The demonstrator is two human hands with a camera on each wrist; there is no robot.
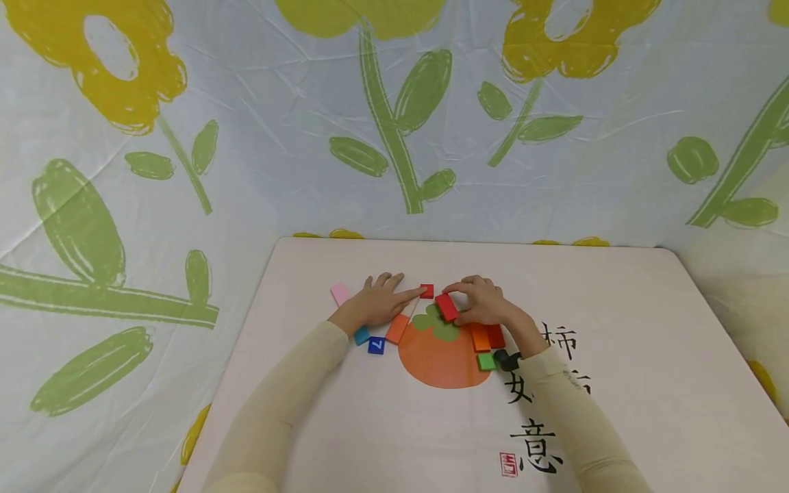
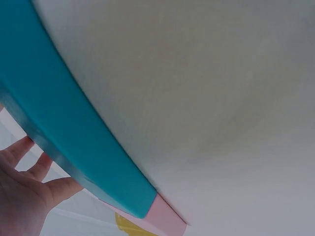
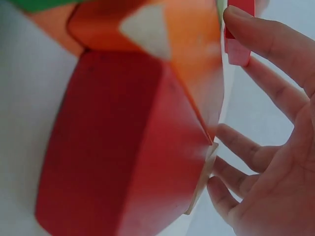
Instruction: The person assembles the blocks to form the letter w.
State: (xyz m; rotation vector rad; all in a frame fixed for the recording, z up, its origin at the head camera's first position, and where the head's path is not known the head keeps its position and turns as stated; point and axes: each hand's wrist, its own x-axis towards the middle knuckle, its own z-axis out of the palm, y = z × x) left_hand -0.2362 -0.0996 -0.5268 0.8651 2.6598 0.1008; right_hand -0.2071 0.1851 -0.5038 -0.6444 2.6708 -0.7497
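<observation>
My right hand (image 1: pixel 485 302) pinches a red block (image 1: pixel 446 307) between thumb and fingers, tilted over the leaves of a printed persimmon. In the right wrist view, the held red block (image 3: pixel 239 53) shows at the fingertips, while the other fingers are spread. My left hand (image 1: pixel 377 303) lies low over the table, fingers spread, its index fingertip at a small red block (image 1: pixel 427 291). Under and beside this hand are an orange block (image 1: pixel 397 329), a blue block marked 7 (image 1: pixel 377 345), a teal block (image 1: pixel 361 335) and a pink block (image 1: pixel 340 294).
Below my right hand, an orange block (image 1: pixel 480 337) stands beside another red block (image 1: pixel 496 336), with a green block (image 1: pixel 486 361) and a black piece (image 1: pixel 507 360) nearby. The pale table (image 1: pixel 641 315) bears black lettering. Flower-printed cloth (image 1: pixel 296 137) hangs behind it.
</observation>
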